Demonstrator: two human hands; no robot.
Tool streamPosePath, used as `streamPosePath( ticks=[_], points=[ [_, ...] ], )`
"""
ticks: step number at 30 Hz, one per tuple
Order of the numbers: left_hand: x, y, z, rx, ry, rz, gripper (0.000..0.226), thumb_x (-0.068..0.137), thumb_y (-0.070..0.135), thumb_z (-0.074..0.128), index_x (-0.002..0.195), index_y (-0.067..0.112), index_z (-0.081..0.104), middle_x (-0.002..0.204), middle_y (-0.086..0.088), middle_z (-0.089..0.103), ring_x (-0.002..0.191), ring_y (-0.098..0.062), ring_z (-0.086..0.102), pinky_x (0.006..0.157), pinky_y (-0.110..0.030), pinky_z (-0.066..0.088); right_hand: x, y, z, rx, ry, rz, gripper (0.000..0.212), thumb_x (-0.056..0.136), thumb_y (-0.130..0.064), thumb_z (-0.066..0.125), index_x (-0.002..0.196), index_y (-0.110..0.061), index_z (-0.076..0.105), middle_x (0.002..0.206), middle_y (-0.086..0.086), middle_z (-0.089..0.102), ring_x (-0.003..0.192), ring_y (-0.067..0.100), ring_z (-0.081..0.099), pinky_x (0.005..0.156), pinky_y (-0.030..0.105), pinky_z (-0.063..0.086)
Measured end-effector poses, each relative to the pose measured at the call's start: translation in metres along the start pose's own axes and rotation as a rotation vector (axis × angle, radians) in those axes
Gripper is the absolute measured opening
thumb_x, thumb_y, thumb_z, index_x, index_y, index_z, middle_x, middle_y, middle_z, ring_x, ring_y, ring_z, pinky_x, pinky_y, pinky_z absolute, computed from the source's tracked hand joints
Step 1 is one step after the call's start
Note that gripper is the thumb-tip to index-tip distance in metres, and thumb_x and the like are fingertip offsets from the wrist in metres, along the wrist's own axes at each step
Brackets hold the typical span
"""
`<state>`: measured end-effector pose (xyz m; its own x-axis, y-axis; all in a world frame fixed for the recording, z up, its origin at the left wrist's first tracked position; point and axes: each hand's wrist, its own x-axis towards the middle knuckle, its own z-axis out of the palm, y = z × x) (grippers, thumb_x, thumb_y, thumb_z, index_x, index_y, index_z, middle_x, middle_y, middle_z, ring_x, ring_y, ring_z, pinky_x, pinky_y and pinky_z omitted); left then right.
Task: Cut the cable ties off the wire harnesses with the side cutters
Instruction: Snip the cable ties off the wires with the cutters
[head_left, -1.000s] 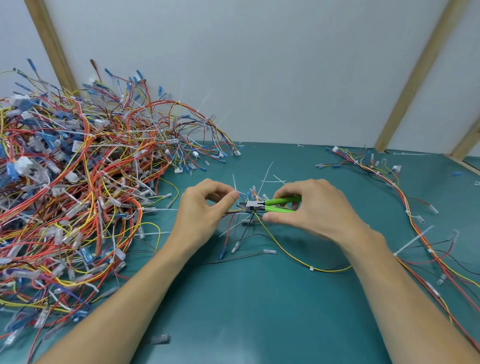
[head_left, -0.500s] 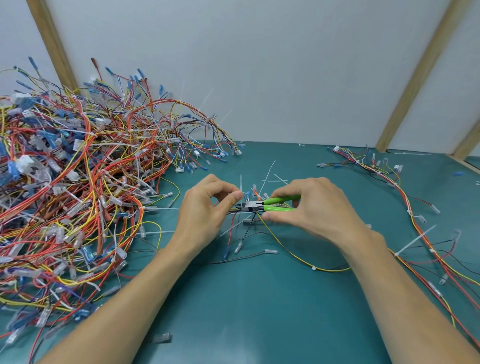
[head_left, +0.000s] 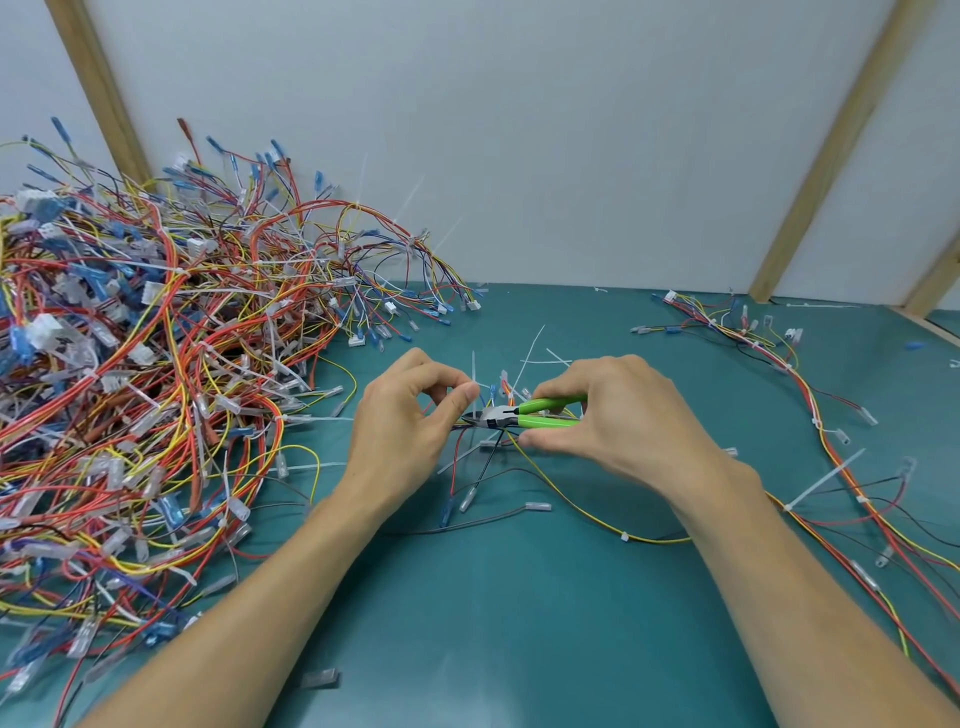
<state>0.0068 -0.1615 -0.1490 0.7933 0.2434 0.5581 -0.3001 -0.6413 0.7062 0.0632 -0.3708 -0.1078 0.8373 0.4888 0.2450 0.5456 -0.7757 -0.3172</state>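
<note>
Harness (head_left: 483, 457) lies between both hands: left hand (head_left: 410, 421) pinches it, right hand (head_left: 618, 415) squeezes side cutters (head_left: 519, 415) pointing leftward, seemingly onto a tie.

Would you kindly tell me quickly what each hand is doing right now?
Left hand: pinches the wire harness beside the cutter tip.
Right hand: grips the green-handled side cutters.

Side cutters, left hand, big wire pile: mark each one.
side cutters (head_left: 545, 413): head view, on the green handles.
left hand (head_left: 410, 421): head view, back of the hand.
wire pile (head_left: 156, 364): head view, middle of the tangle.
</note>
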Motion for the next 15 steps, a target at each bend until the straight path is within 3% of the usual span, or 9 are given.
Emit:
streamPosePath(
  ticks=[6,11,15],
  points=[
    [-0.0015,-0.0007,0.0003,0.019,-0.011,0.001,0.005,0.089,0.018,0.076,0.084,0.017,0.076,0.079,0.006,0.059,0.077,-0.006,0.059,0.076,-0.029,0.047,-0.0007,-0.0026,0.0030,-0.021,0.035,0.004,0.035,0.071,-0.067,0.078,0.100,-0.047,0.078,0.091,-0.017,0.076,0.089,0.015,0.062,0.068,0.029,0.048],
    [0.0023,0.0001,-0.0015,-0.034,0.031,0.005,0.008,0.091,0.020,0.073,0.084,0.016,0.075,0.078,0.004,0.059,0.076,-0.008,0.057,0.078,-0.030,0.046,-0.0022,-0.0056,0.0066,-0.042,0.025,0.007,0.030,0.071,-0.066,0.076,0.097,-0.050,0.077,0.082,-0.016,0.074,0.077,0.013,0.058,0.055,0.020,0.037],
    [0.0035,0.0028,-0.0040,-0.111,0.145,-0.004,0.007,0.097,0.018,0.066,0.091,0.014,0.068,0.086,0.005,0.067,0.085,-0.011,0.064,0.085,-0.036,0.051,0.0013,0.0016,0.0042,-0.012,0.129,0.040,0.028,0.072,-0.065,0.076,0.092,-0.046,0.076,0.082,-0.016,0.073,0.081,0.016,0.060,0.061,0.028,0.042]
  ],
)
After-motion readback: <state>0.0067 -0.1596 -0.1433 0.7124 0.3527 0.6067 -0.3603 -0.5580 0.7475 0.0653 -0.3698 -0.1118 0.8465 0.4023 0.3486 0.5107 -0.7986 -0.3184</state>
